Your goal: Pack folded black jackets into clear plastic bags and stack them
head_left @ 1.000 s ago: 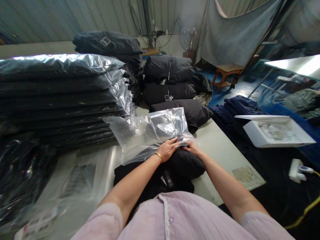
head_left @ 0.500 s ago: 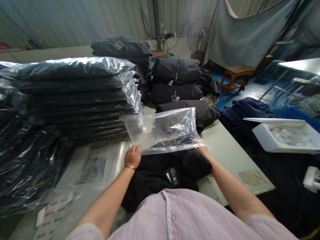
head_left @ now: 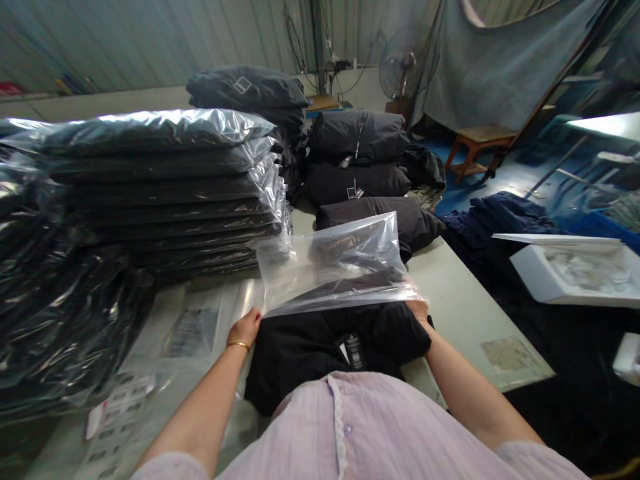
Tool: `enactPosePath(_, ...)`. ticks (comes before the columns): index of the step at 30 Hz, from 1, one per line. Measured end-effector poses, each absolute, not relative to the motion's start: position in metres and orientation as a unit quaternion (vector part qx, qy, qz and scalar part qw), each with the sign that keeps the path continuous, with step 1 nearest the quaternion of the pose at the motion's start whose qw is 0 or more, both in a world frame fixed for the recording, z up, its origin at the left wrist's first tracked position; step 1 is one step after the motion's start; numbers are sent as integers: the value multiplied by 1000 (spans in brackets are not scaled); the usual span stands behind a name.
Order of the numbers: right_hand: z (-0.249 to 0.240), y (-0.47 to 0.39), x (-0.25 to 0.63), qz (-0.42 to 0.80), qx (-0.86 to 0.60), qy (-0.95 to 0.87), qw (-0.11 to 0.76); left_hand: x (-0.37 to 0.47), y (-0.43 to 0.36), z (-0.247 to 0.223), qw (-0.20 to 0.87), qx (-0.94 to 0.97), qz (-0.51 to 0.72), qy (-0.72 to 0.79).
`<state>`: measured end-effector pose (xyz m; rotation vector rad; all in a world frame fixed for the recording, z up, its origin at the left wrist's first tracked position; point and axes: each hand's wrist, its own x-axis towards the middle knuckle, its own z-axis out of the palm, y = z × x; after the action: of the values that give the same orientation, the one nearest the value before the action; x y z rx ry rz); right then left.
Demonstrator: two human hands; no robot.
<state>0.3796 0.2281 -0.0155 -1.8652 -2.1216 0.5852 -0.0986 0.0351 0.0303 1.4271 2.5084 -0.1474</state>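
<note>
A clear plastic bag (head_left: 330,260) is stretched between my two hands, its near edge over the far part of a folded black jacket (head_left: 305,350). My left hand (head_left: 245,328) pinches the bag's near left corner, just beside the garment. At the other end my right hand (head_left: 417,308) has hold of the bag's right side, its fingers partly hidden by the plastic. The jacket lies on the table against my body, with a black label (head_left: 353,350) and a white tag showing at its neck.
Bagged dark garments stand in a tall stack (head_left: 170,187) at the left. Folded dark jackets (head_left: 357,137) are piled behind the bag. Flat plastic bags (head_left: 185,333) and a label sheet (head_left: 117,420) lie left. A white box (head_left: 575,273) is at right, beyond the table (head_left: 475,313).
My left hand has moved left and a little nearer to me, and my right hand slightly right. The bag's near edge is now pulled wider across the jacket.
</note>
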Motion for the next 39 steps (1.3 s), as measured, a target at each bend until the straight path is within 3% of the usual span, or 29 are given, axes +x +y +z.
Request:
enactPosePath(3, -13, 231, 393, 242, -632, -731, 84, -99, 26, 28, 144, 490, -47, 858)
enactPosePath(10, 4, 234, 435, 386, -406, -826, 63, -95, 6, 23, 181, 473, 43, 861)
enactPosePath(18, -9, 188, 451, 375, -472, -787, 130, -70, -1, 9, 171, 371, 234, 882)
enactPosePath(23, 4, 176, 458, 475, -479, -727, 133, -61, -1, 6, 202, 327, 256, 887)
enactPosePath(29, 28, 142, 468, 379, -523, -747, 160, -58, -5, 7, 209, 344, 221, 889)
enactPosePath(35, 36, 113, 496, 391, -564, -706, 176, -56, 1, 10, 184, 398, 200, 876)
enactPosePath(39, 50, 84, 490, 221, -714, -619, 241, -58, 8, 6, 193, 406, 223, 865)
